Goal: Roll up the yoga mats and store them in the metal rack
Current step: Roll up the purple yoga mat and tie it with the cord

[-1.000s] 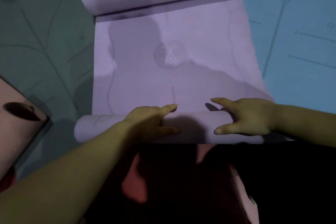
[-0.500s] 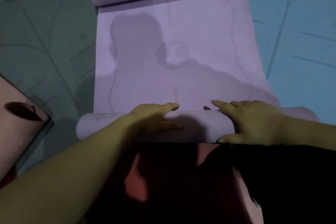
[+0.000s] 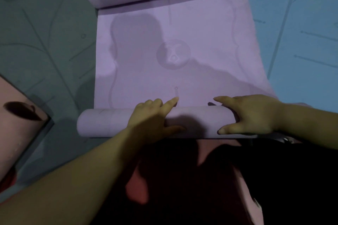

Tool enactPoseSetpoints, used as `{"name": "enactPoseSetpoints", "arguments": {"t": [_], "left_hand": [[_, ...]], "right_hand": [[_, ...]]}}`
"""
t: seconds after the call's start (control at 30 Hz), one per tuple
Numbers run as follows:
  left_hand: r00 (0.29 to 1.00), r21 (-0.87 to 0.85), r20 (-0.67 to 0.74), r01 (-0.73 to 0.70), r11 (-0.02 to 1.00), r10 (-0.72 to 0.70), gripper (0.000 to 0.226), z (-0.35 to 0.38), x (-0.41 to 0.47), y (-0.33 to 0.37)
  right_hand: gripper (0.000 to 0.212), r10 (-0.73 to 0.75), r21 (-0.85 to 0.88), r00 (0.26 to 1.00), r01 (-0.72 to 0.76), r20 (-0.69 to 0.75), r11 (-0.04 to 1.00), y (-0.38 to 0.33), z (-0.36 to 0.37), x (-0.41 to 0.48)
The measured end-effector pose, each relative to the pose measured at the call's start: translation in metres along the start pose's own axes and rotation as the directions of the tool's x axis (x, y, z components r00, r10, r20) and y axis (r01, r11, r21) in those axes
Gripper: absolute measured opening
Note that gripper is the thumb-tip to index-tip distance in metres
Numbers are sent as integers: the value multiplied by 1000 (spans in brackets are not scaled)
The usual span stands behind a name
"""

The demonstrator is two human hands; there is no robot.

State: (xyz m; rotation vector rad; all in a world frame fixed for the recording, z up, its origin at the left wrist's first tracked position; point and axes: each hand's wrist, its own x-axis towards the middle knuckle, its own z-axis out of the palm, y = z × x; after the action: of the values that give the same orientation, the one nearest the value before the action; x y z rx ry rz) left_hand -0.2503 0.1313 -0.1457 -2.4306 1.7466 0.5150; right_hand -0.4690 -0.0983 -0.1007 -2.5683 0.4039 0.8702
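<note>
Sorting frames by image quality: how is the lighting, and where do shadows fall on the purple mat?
Head view: dim, colour-cast light; the person's shadow darkens the flat purple mat left of centre; another pools on its roll between the left hand and right hand; the frame's bottom is nearly black.

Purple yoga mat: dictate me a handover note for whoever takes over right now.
Left hand and right hand both grip the rolled near end of the purple yoga mat, fingers over the top, thumbs on the near side.
Done: a thin roll started; the far end curls up.
Left: roll the flat stretch, then the green mat and blue mat lying flat either side. Pink rolled mat at left. Rack not in view.
</note>
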Motion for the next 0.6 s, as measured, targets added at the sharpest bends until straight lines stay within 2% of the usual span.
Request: {"name": "enactPoseSetpoints", "arguments": {"t": [0.1, 0.17, 0.37, 0.5, 0.57, 0.6], "left_hand": [[995, -27, 100, 30, 999, -28, 102, -5, 7, -3], [985, -51, 167, 49, 997, -40, 103, -7, 11, -4], [956, -134, 287, 107, 985, -65, 102, -15, 24, -8], [913, -200, 406, 118, 973, -27, 101, -28, 29, -10], [930, -178, 367, 90, 980, -19, 103, -33, 27, -9], [955, -138, 296, 56, 989, -13, 104, -31, 23, -8]], "right_hand": [[114, -41, -152, 996, 29, -73, 988, -5, 7, -5], [112, -49, -189, 991, 24, -127, 982, -7, 15, -8], [113, -12, -73, 995, 5, -96, 997, 4, 8, 5], [113, -12, -62, 997, 7, -79, 998, 5, 7, 6], [113, 5, -19, 998, -6, -60, 1000, 7, 2, 6], [112, 14, 4, 999, -14, -40, 1000, 7, -2, 8]]}}
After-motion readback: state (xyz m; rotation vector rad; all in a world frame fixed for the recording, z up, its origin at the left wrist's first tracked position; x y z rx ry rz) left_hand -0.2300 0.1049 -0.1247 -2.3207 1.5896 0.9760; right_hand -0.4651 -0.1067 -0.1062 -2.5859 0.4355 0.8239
